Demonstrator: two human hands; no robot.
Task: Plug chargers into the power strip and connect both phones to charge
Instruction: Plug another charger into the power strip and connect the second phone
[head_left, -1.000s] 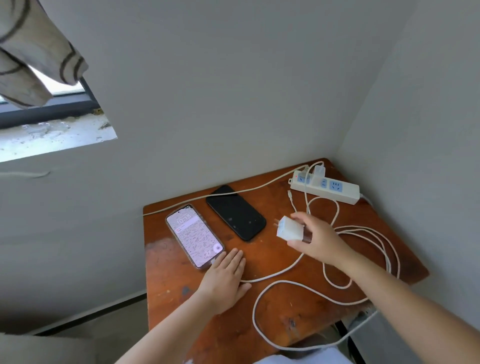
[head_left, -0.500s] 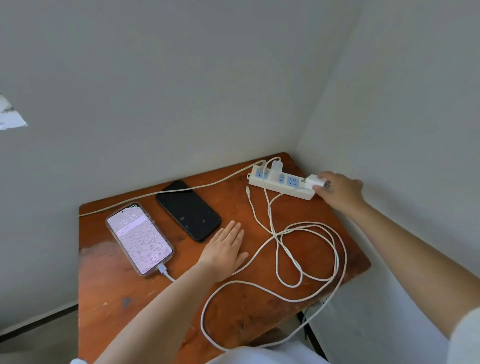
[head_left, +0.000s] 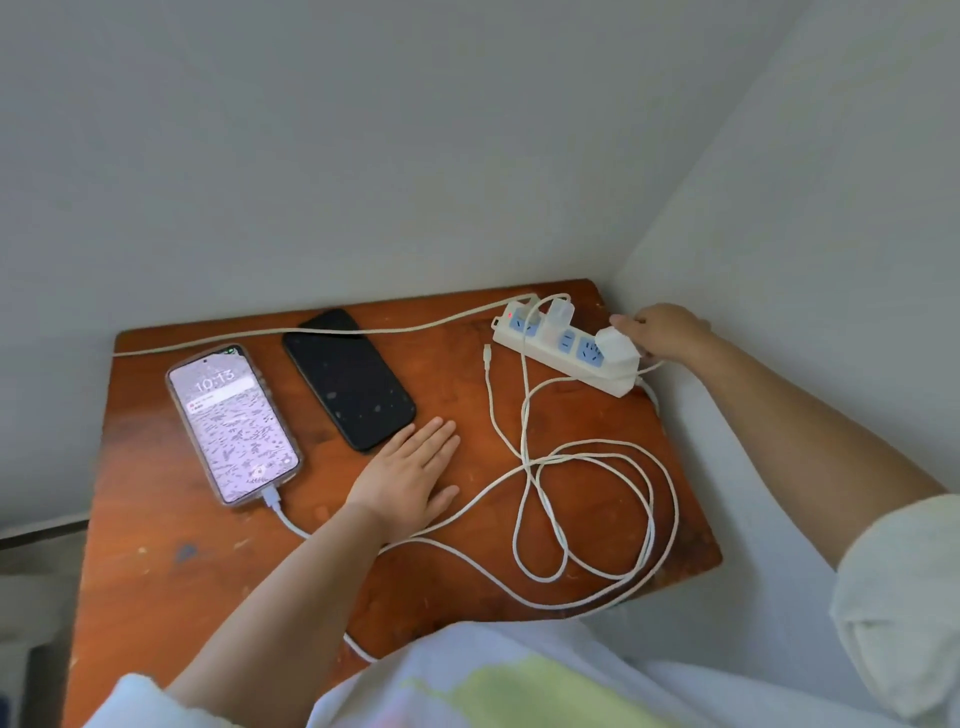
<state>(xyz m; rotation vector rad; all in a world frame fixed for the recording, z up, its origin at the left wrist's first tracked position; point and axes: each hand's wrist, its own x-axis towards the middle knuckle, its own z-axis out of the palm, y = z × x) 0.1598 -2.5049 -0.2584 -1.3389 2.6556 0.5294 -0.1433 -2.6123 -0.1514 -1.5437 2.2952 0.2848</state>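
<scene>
Here the white charger (head_left: 617, 347) is seated on the near end of the power strip (head_left: 563, 349), gripped by the fingers of the right hand (head_left: 662, 332). A second charger (head_left: 560, 310) is plugged in toward the strip's far end. Left of the strip the black phone (head_left: 349, 379) lies dark, and beyond it the lit phone (head_left: 232, 423) is cabled. Between black phone and strip, the left hand (head_left: 410, 480) is laid flat on the surface (head_left: 156, 561), fingers straight and together.
</scene>
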